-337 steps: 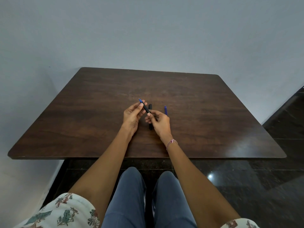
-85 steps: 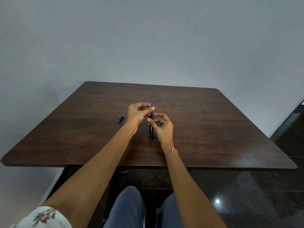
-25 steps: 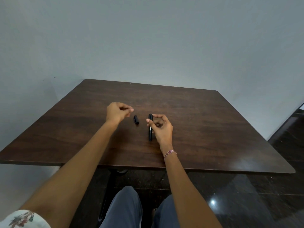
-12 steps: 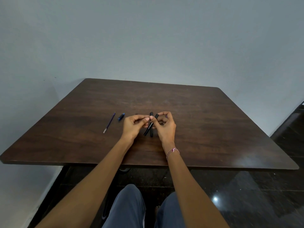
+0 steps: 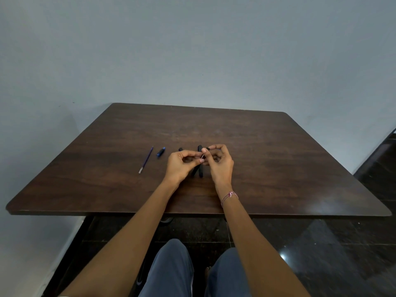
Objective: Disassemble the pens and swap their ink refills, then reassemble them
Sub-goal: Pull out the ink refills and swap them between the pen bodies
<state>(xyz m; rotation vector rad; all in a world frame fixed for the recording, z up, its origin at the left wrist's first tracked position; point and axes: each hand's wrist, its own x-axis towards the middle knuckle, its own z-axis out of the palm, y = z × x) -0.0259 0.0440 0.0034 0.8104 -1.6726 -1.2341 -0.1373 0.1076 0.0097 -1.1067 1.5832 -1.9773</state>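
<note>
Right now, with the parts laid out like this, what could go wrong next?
1. The blue refill and blue end piece lie loose on the table. Being round, they may roll, or the left hand could sweep them away.
2. The held black pen, gripped by the left hand and right hand, sits just over a look-alike second black pen. Their parts could get mixed up, spoiling the swap.
</note>
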